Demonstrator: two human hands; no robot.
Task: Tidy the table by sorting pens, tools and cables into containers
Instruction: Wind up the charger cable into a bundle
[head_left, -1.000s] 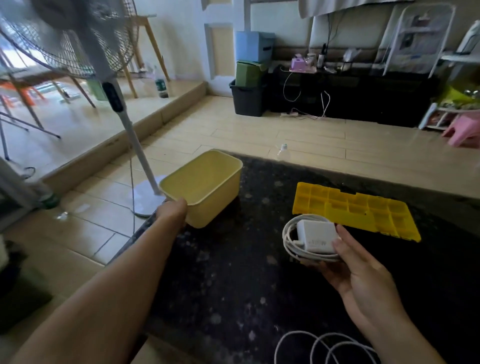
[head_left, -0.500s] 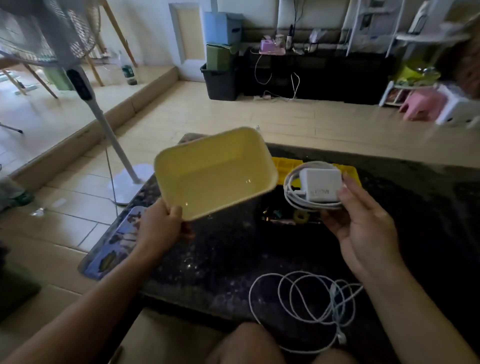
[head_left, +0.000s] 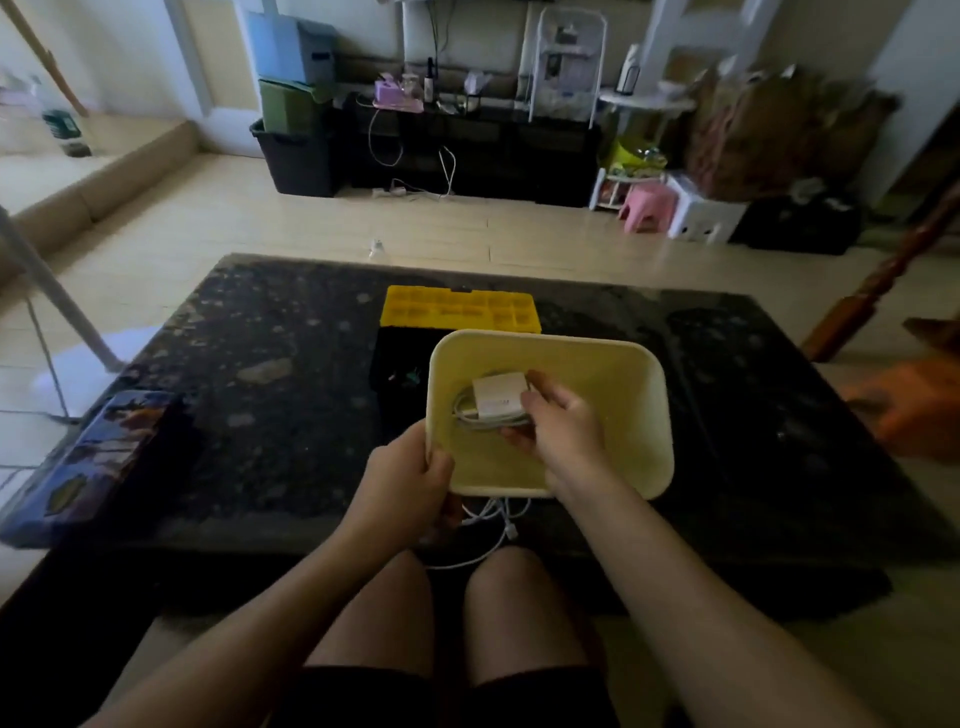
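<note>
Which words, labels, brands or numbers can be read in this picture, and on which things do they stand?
No text can be read here.
White charger: faint grey mark on its face, too blurred to read.
Blue box at the table's left edge: printed pictures, no legible words.
Bottle, far left: green label, too small.

Single head-worn view, forward and down, close over table (head_left: 260, 374).

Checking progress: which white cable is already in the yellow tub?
The coil with the white charger, gripped by the right hand inside the tub; the loose cable lies on the table.
</note>
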